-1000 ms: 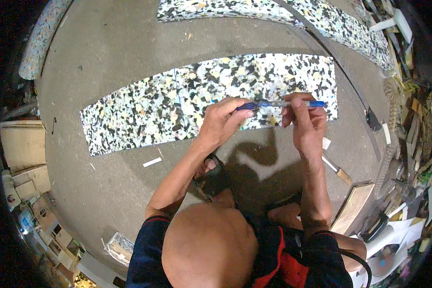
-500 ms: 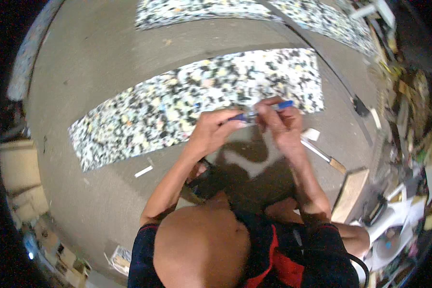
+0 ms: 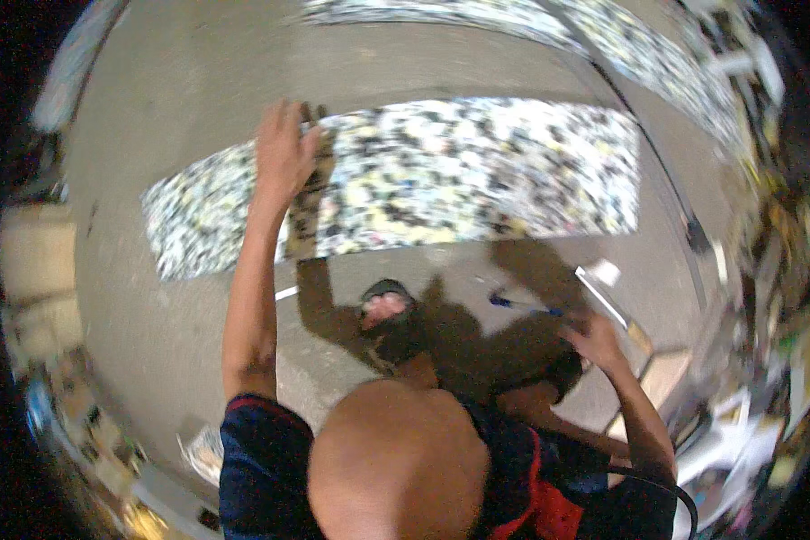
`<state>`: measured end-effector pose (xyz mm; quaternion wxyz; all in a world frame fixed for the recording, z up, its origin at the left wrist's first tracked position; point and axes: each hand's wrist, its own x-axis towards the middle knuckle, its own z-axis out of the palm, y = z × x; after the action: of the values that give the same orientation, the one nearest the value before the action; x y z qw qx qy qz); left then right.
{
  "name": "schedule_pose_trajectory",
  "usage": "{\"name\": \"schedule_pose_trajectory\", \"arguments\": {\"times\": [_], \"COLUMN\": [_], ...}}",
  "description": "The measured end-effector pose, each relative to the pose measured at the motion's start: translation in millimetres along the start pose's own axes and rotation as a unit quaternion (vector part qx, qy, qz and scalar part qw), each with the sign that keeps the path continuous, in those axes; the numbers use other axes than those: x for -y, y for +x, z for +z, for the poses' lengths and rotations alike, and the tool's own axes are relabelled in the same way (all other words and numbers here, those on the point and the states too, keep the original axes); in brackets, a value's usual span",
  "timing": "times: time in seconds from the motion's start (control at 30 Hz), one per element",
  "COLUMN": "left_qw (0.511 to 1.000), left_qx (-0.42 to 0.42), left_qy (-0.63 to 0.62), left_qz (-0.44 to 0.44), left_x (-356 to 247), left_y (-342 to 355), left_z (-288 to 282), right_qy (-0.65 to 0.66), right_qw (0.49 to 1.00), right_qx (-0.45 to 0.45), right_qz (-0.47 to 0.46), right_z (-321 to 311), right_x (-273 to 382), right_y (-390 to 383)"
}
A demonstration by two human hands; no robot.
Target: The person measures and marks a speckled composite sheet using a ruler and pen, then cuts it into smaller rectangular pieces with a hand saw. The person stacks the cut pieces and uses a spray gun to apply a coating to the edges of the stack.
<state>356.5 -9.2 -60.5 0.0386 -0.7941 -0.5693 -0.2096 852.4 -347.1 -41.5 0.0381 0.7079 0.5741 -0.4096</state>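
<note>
A long, narrow slab of speckled white, black and yellow foam [image 3: 477,171] lies on the floor in front of me. My left hand [image 3: 283,157] reaches over its left part, fingers stretched toward the far edge and holding nothing. Whether that hand touches the foam, I cannot tell. On the near side of the slab is a pen [image 3: 529,305] with a clear barrel and blue ends. Just beside its right end, my right hand [image 3: 596,342] has its fingers apart, with nothing in them.
To the right lie a wooden-handled knife [image 3: 639,337], a small white block [image 3: 605,272] and a wooden board [image 3: 664,376]. A long dark strip [image 3: 652,153] crosses the floor behind. More speckled foam [image 3: 477,13] lies farther off. Scrap piles [image 3: 738,423] line the right side; cartons [image 3: 40,247] stand left.
Both hands were together over the slab's near edge with the pen. The pen has left them and is lower down. My left hand moved far left and forward, my right back toward me.
</note>
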Motion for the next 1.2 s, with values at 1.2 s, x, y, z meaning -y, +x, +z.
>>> {"name": "schedule_pose_trajectory", "arguments": {"times": [1.2], "left_qw": [0.890], "left_qx": [0.358], "left_qy": [-0.222], "left_qz": [-0.177], "left_x": [140], "left_y": [-47], "left_z": [39], "right_qy": [0.505], "right_qw": [0.783], "right_qx": [-0.326], "right_qz": [0.163], "right_z": [-47], "right_x": [189], "right_y": [172]}}
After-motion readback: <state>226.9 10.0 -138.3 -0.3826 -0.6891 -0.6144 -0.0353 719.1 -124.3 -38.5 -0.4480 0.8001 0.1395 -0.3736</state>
